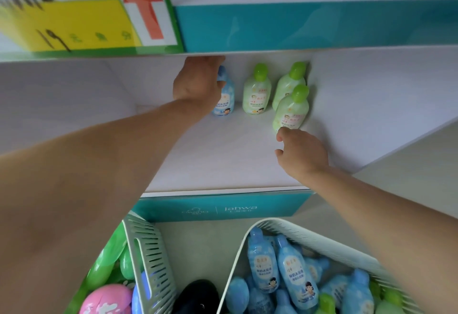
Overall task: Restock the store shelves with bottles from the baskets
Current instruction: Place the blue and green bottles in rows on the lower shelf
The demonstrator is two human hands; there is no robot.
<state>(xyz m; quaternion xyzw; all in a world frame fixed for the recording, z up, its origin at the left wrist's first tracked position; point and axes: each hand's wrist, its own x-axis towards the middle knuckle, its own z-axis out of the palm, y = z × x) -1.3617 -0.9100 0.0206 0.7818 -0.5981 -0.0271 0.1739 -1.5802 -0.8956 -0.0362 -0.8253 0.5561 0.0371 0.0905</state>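
Observation:
My left hand (197, 82) reaches deep into the white shelf (223, 155) and grips a blue bottle (225, 98) that stands upright at the back. To its right stand three green bottles: one (256, 90) alone and two more, one (288, 85) behind the other (291, 110). My right hand (301, 153) hovers just in front of the nearest green bottle, fingers loosely curled and holding nothing. Below, the right basket (322, 241) holds several blue bottles (295, 276) and a few green ones.
A left basket (146, 251) holds green, pink and blue bottles. A dark shoe (198, 296) shows between the baskets. The upper shelf's teal front edge (309, 26) hangs low over the bottles, with a yellow and green sign (74, 16) at the left.

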